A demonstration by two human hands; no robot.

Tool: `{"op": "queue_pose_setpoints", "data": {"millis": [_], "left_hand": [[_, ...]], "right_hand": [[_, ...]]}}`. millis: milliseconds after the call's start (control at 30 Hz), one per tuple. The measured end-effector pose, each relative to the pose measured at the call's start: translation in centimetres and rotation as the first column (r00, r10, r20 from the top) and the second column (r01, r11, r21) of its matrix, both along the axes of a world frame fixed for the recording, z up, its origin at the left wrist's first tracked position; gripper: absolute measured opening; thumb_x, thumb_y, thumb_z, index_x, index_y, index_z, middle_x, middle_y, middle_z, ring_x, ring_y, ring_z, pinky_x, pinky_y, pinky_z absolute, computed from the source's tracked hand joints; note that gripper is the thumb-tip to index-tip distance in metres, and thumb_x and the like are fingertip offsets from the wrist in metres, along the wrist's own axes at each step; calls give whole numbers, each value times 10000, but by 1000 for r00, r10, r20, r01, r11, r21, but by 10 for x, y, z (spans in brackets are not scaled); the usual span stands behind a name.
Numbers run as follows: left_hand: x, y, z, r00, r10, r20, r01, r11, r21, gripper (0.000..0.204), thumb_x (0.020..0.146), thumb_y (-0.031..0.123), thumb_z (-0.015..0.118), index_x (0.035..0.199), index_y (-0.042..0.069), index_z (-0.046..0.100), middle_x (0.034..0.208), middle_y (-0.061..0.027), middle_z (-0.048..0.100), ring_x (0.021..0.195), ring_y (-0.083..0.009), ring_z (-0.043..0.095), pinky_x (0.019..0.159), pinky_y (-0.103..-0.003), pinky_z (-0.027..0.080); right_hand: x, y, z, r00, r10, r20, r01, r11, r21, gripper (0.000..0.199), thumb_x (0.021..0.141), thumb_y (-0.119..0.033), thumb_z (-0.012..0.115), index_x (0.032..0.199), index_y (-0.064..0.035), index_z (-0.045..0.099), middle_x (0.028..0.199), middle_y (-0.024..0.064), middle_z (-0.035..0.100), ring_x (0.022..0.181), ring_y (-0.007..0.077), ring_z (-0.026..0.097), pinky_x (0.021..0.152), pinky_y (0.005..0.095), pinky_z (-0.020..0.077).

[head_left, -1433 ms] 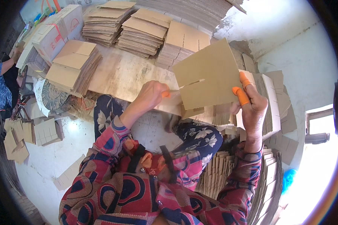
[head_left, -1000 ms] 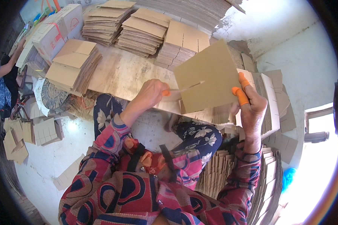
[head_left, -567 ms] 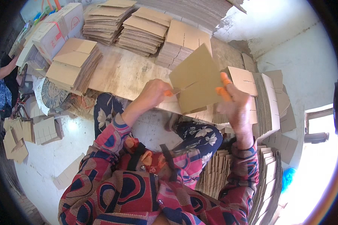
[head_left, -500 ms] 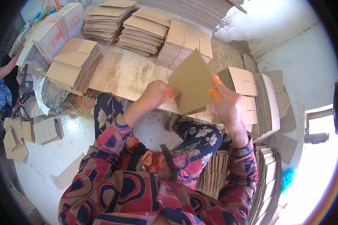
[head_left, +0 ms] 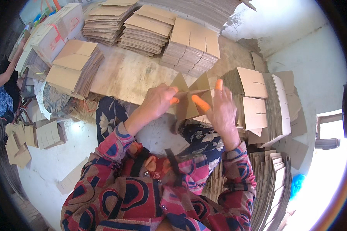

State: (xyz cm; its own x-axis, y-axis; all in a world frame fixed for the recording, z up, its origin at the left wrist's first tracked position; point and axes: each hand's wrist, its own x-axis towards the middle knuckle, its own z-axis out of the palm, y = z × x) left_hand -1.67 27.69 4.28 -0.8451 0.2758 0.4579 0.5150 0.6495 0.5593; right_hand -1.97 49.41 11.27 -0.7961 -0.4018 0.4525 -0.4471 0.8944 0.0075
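Over my lap I hold a cardboard divider [head_left: 187, 103], its brown panels crossing and standing out at angles. My left hand [head_left: 158, 101] is closed on its left side, thumb and forefinger pinched at the panel edges, with orange covers on those fingertips. On the right side, my right hand [head_left: 222, 111] has its orange-covered thumb laid across a panel and its orange-covered forefinger pointing up, with the panel's edge between them. The other right fingers are partly hidden behind the forefinger.
A wooden board [head_left: 121, 77] lies ahead, bearing stacks of slotted cardboard [head_left: 198, 36]. More slotted sheets [head_left: 254, 82] are piled at my right, with packed dividers [head_left: 272, 181] below them. Loose pieces lie on the white floor [head_left: 42, 181]. Another person's arm [head_left: 11, 63] shows at far left.
The flat panel that my hands held up has been turned down, and crossed panels now show. My right hand has moved left and lower, its thumb now across the cardboard.
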Motion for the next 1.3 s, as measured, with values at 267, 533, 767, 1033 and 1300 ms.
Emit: {"op": "queue_pose_setpoints", "data": {"millis": [267,533,767,1033,1300], "left_hand": [[-6,-2,-2,993,-101,-66,97,993,-62,132,730,57,717,825,22,631,727,-128,624,716,-298,618,588,-399,501],[2,9,19,984,17,-177,-9,999,47,344,721,103,706,1039,13,613,985,-150,631,917,-295,606,783,-358,510],[-10,4,15,963,-191,-190,126,943,-307,303,748,105,655,1038,43,597,959,-96,621,976,-248,567,888,-380,409],[-10,-10,12,929,-286,-235,181,904,-387,194,835,112,559,1008,32,590,830,-28,610,830,-190,569,700,-350,439],[67,-84,67,847,-56,-529,-182,903,-388,393,752,90,609,1122,-43,617,1121,-152,608,894,-225,611,714,-324,541]], "right_hand": [[7,-11,1,854,89,512,-125,991,37,833,791,-510,692,1307,97,447,1000,232,635,974,400,603,995,537,341],[17,-6,-33,875,270,403,-203,958,-201,600,830,-28,627,1377,38,392,902,236,630,779,399,625,631,418,510],[14,-1,-39,870,333,363,-257,936,-241,432,809,-9,584,1229,19,485,756,218,614,702,374,640,586,445,494],[22,-12,-37,911,209,355,-181,977,-111,85,863,-96,611,928,-59,571,673,203,594,614,391,607,530,471,454],[81,-49,2,914,172,-368,-199,979,-36,362,860,-36,674,1202,-1,562,1180,173,602,1147,339,583,1053,551,381]]}}
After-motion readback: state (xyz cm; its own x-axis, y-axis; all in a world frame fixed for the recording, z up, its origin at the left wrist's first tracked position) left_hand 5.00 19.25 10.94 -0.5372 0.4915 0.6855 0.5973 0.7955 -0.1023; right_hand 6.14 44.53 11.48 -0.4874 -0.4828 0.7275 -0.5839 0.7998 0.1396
